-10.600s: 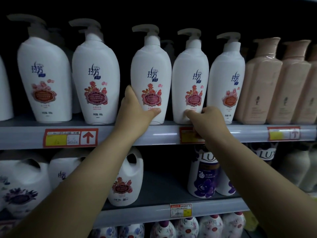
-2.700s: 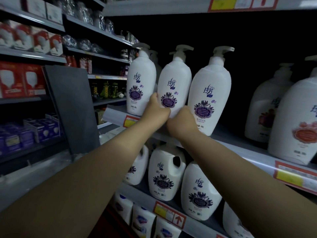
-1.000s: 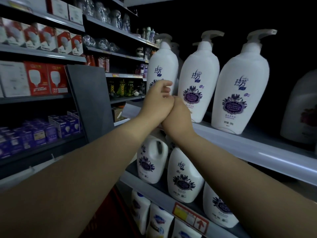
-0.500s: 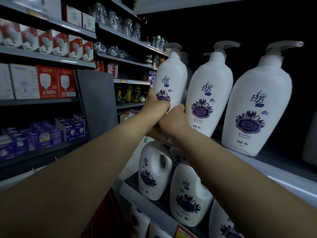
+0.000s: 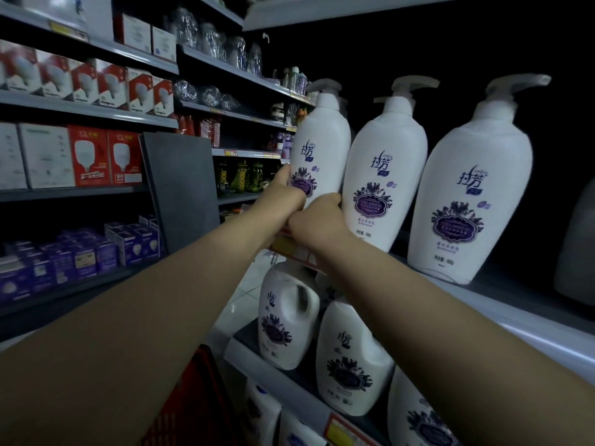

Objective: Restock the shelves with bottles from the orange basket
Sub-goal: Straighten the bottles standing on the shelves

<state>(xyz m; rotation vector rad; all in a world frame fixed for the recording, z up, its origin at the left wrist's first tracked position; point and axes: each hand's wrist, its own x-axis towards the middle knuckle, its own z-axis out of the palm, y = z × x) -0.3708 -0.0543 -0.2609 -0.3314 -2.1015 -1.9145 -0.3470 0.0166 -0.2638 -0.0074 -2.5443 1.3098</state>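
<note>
Three white pump bottles with purple labels stand in a row on the grey shelf (image 5: 502,304). Both my hands grip the lower part of the leftmost pump bottle (image 5: 322,146) at the shelf's left end. My left hand (image 5: 283,197) wraps its left side, my right hand (image 5: 317,220) holds its front and base. The middle pump bottle (image 5: 383,175) and the right pump bottle (image 5: 470,201) stand untouched beside it. A corner of the orange basket (image 5: 190,400) shows low down under my left forearm; its contents are hidden.
White handled jugs (image 5: 286,317) with purple labels fill the shelf below. A dark grey end panel (image 5: 183,191) divides this unit from shelves of light-bulb boxes (image 5: 96,156) on the left. Another shelf board (image 5: 322,8) runs overhead. Tiled floor shows between the units.
My view has moved closer and a little lower. Both hands stay on the base of the leftmost pump bottle, which stands slightly further right, nearer the middle bottle.
</note>
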